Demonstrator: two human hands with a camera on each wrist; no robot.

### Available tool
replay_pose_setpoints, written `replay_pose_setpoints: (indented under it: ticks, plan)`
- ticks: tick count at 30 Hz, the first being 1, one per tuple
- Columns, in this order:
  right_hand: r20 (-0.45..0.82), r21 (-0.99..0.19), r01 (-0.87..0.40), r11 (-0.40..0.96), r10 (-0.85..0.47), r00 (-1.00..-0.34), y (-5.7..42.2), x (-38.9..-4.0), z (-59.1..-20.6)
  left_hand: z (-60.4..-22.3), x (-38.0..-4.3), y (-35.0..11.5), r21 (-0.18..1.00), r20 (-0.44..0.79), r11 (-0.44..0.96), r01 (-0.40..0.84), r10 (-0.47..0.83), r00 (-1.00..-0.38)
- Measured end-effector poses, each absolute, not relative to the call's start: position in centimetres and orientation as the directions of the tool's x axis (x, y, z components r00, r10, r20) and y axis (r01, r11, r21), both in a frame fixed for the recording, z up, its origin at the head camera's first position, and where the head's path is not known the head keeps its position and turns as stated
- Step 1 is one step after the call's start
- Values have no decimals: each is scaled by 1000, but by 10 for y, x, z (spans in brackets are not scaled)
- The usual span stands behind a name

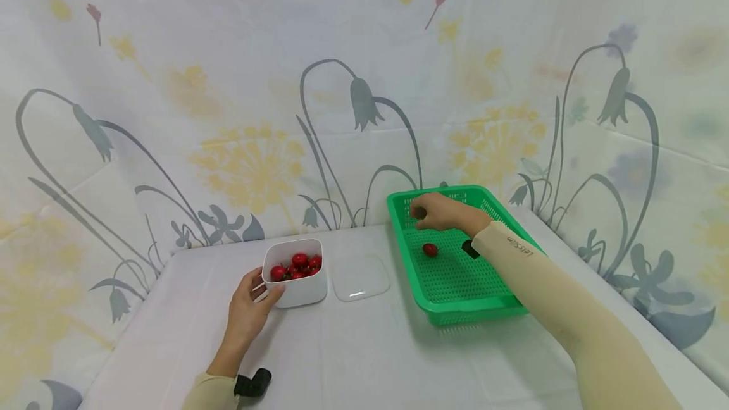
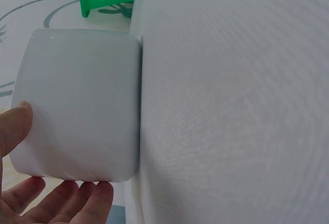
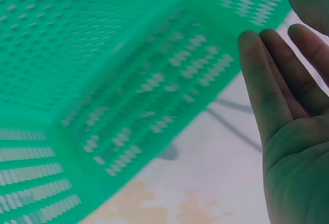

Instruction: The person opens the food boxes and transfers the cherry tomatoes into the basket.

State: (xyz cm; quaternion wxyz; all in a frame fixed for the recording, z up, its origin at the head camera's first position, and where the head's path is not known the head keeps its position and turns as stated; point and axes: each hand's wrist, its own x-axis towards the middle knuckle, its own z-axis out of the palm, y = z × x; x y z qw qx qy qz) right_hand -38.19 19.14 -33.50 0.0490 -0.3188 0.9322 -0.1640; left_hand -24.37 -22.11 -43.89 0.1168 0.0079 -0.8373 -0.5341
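My left hand grips the corner of a white plastic container, its thumb on one side and its fingers along the neighbouring side. Several red cherry tomatoes lie inside. The left wrist view shows the same hand against the smooth container wall. Above the far left part of a green plastic basket is my right hand, holding nothing. In the right wrist view its fingers are extended and slightly bent. One cherry tomato lies on the basket floor.
A clear, rounded-square lid lies flat between the container and the basket. The table has a white cover. Behind it hangs a flower-patterned cloth. A black wrist device sits on my left wrist.
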Motion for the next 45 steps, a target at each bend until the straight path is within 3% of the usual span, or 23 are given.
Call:
replay_pose_setpoints:
  ticks: [11, 25, 45]
  plan:
    - [111, -331, -642, 691, -647, -754, 144, -372, -302, -441, -248, -222, 897, 218, 421, 137, -150, -964]
    - [133, -295, -732, 614, -733, -668, 66, -367, -294, -441, -245, -221, 907, 204, 400, 131, -147, -968]
    - [38, -273, -798, 537, -823, -567, -39, -355, -338, -439, -245, -221, 905, 191, 409, 117, -145, -971]
